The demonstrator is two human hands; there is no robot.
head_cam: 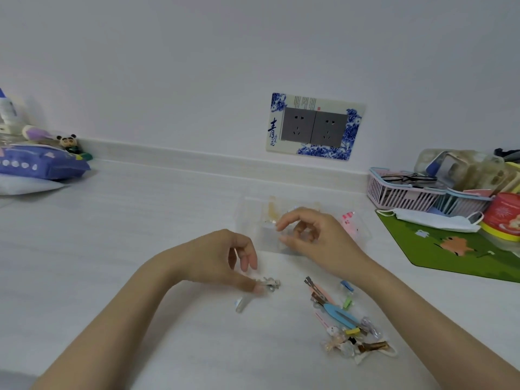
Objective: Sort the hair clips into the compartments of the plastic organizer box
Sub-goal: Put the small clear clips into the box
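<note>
A clear plastic organizer box (247, 218) lies on the white desk; pink clips (349, 222) sit in its right compartment and pale yellowish ones at its back. My right hand (312, 235) hovers over the box's middle, fingers curled and apart, nothing visible in them. My left hand (225, 260) reaches down in front of the box, its fingertips pinching a silver hair clip (271, 284) on the desk. A clear clip (243, 302) lies just below it. A pile of several coloured clips (343, 319), one a blue forked clip, lies at the lower right.
Pink and blue baskets (405, 192) with glasses, a face mask (439, 220), a red tin (503, 215) and a green mat (455, 249) crowd the right. A purple pouch (39, 163) and panda toy sit far left. A wall socket (315, 126) is behind.
</note>
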